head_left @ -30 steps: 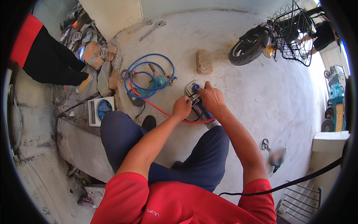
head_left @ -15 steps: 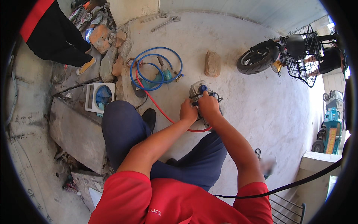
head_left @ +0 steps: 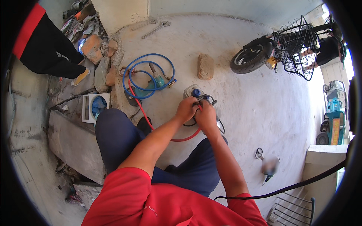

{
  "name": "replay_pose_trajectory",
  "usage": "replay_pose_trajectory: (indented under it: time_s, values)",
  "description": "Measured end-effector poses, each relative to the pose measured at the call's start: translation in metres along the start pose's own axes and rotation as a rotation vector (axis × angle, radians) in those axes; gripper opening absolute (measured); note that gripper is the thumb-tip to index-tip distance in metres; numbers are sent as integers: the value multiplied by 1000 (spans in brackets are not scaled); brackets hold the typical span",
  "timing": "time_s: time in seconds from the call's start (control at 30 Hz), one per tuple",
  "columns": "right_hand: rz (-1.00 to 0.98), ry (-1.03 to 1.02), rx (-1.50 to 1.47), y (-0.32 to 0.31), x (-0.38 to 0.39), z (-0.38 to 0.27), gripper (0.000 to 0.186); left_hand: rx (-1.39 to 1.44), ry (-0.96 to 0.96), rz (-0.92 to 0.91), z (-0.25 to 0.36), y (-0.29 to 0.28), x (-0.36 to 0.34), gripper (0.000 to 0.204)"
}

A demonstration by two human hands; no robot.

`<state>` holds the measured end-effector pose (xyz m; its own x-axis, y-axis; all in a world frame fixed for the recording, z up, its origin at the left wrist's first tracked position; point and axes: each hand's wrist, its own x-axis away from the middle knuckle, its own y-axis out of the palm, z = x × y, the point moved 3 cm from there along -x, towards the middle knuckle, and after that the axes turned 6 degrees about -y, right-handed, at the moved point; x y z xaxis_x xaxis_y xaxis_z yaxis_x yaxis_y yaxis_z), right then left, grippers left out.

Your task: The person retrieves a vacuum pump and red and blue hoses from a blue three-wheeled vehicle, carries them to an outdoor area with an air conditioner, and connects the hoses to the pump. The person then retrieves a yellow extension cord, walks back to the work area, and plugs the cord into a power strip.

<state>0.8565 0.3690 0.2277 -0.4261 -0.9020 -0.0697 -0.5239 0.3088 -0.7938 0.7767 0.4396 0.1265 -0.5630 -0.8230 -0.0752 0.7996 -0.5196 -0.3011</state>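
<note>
My left hand (head_left: 187, 108) and my right hand (head_left: 205, 113) are together over a silver pump (head_left: 187, 91) with a blue cap (head_left: 195, 92), which stands on the floor between my legs. Both hands have curled fingers. The right pinches the red hose (head_left: 182, 139) near its end, where black cords cluster; what the left holds among them is hidden. The hose runs back to coiled blue hose (head_left: 154, 55) lying around a teal-and-metal tool (head_left: 158, 81) on the floor to the upper left.
A person's legs (head_left: 49, 52) stand by rubble (head_left: 92, 47). A white frame with blue plastic (head_left: 98, 105), wrenches (head_left: 160, 29), a brick (head_left: 205, 66), a scooter (head_left: 252, 56) with another person behind, a blurred tool (head_left: 269, 167), teal machinery (head_left: 333, 120) and a metal rack (head_left: 290, 209) surround me.
My right hand has come down from the pump's blue cap to beside my left hand, uncovering the cap. The red hose's end is now drawn up between my fingers.
</note>
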Motion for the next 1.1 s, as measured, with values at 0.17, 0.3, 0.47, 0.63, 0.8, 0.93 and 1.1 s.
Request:
replay_pose_trajectory:
  time_s: [0.17,0.3,0.47,0.63,0.8,0.93,1.1]
  values:
    - [84,261,-51,-5,18,1,21,-7,-10,-3,0,-11,-1,13]
    - [70,-53,-84,-6,23,-13,18,32,53,60,3,-19,0,15]
    - [107,27,-31,-10,27,-15,18,-27,49,103,6,-24,1,16]
    - [144,-52,-25,-13,29,-19,18,-40,85,86,10,-24,3,12]
    - [133,-25,-41,-15,30,-20,16,-151,237,71,17,-22,7,14]
    - [116,175,-54,-17,29,-14,16,-21,88,185,15,-26,8,16]
    - [76,58,34,-21,26,-16,21,-88,62,84,17,-21,9,19]
